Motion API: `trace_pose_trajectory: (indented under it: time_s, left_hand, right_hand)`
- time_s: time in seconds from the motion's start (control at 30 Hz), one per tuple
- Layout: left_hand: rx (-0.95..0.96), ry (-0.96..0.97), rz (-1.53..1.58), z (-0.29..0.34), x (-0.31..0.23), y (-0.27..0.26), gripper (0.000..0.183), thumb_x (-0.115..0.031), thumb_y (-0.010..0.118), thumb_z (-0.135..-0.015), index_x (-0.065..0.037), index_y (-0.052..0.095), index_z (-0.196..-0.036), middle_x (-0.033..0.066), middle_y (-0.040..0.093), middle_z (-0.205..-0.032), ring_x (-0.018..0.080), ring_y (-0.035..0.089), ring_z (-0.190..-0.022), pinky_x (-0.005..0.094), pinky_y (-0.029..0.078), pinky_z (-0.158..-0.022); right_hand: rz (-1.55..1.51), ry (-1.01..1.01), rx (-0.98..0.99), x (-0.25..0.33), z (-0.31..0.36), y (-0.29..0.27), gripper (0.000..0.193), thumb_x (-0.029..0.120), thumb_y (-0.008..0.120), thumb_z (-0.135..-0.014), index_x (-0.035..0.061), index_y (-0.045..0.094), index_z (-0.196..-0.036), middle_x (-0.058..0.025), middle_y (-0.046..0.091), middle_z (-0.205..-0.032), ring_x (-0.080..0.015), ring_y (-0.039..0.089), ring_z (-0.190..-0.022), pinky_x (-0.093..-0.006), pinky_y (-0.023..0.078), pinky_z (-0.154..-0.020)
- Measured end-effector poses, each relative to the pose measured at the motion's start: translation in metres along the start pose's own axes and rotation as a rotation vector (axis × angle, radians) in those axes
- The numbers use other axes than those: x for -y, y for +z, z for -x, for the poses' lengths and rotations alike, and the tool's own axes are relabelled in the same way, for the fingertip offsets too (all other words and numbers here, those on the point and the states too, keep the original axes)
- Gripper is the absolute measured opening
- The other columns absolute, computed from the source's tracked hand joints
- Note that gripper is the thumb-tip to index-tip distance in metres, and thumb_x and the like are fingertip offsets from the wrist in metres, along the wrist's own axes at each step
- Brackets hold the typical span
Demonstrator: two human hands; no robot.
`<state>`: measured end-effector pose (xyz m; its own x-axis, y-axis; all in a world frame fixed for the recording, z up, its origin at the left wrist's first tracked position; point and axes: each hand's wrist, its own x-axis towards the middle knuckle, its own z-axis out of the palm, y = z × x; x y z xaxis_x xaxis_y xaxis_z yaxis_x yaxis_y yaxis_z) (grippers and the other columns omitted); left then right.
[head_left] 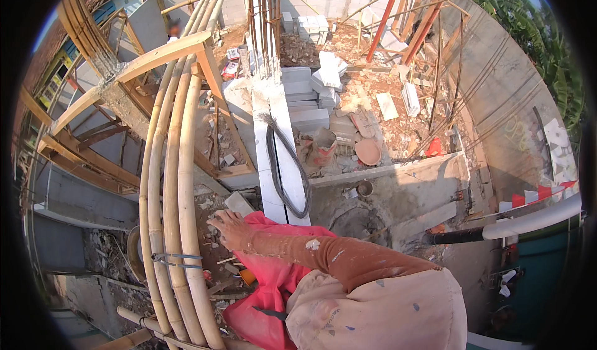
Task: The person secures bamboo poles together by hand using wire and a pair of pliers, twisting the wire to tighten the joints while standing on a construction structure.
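My right arm, in a brown paint-spotted sleeve, reaches across from the right. At its end my right hand [231,229] has its fingers apart and slightly bent, with no held object showing. The hand is beside the upper edge of a red cloth [264,269], which hangs below my forearm. Just beyond the hand lies a grey block [239,204]. A long loop of dark tie wire [288,170] rests on the narrow white wall top [268,191] ahead. My left hand is out of view.
Several bamboo poles [186,182], bound with a grey strap [177,261], rise on my left beside a timber frame [165,58]. Rebar [261,27] stands up from the wall top. Far below are stacked white blocks [301,89], a bucket [323,143] and rubble. A grey pipe [532,218] juts in at right.
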<state>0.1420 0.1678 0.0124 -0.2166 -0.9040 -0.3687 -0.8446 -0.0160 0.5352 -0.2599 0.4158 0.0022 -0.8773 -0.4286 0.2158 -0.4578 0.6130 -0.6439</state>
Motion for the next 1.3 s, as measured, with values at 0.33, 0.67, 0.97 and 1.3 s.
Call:
trace_pose_trajectory:
  time_s: [0.33, 0.67, 0.97, 1.3]
  left_hand:
    - [-0.062, 0.006, -0.018, 0.001, 0.015, 0.000, 0.068, -0.034, 0.062, -0.085, 0.005, 0.033, -0.132, 0.0195, 0.056, -0.111, 0.0246, 0.058, -0.097, 0.0398, 0.046, -0.086]
    - [-0.292, 0.019, 0.225, -0.030, 0.050, 0.021, 0.062, -0.021, 0.068, -0.081, 0.000, 0.038, -0.131, 0.0202, 0.057, -0.113, 0.0304, 0.058, -0.094, 0.0398, 0.048, -0.080]
    - [-0.718, -0.007, -0.043, 0.052, -0.079, 0.035, 0.063, -0.012, 0.066, -0.075, -0.004, 0.040, -0.133, 0.0193, 0.049, -0.127, 0.0339, 0.049, -0.115, 0.0443, 0.037, -0.099]
    - [0.280, 0.595, 0.625, 0.125, -0.187, 0.144, 0.030, 0.003, 0.055, -0.082, 0.000, 0.054, -0.112, 0.0092, 0.059, -0.102, 0.0135, 0.056, -0.094, 0.0257, 0.046, -0.081]
  right_hand:
    - [0.129, 1.025, 0.101, -0.124, 0.042, -0.125, 0.116, 0.048, 0.079, -0.060, 0.0248, 0.004, -0.146, -0.0238, 0.001, -0.149, -0.0420, 0.012, -0.137, -0.0631, 0.024, -0.101]
    - [-0.050, 1.094, 0.088, -0.146, 0.044, -0.103, 0.116, 0.038, 0.081, -0.059, 0.0254, 0.005, -0.145, -0.0254, 0.012, -0.147, -0.0443, 0.025, -0.132, -0.0505, 0.033, -0.103]
    - [-0.374, 0.940, -0.467, -0.206, 0.066, -0.102, 0.078, 0.024, 0.075, -0.071, 0.0071, 0.030, -0.132, -0.0253, 0.052, -0.113, -0.0382, 0.050, -0.109, -0.0397, 0.036, -0.097]
    - [-1.226, 1.096, -0.343, -0.187, 0.032, -0.121, 0.026, 0.040, 0.048, -0.094, 0.0141, 0.048, -0.092, 0.0057, 0.031, -0.057, -0.0083, 0.028, -0.043, -0.0272, 0.028, -0.043]
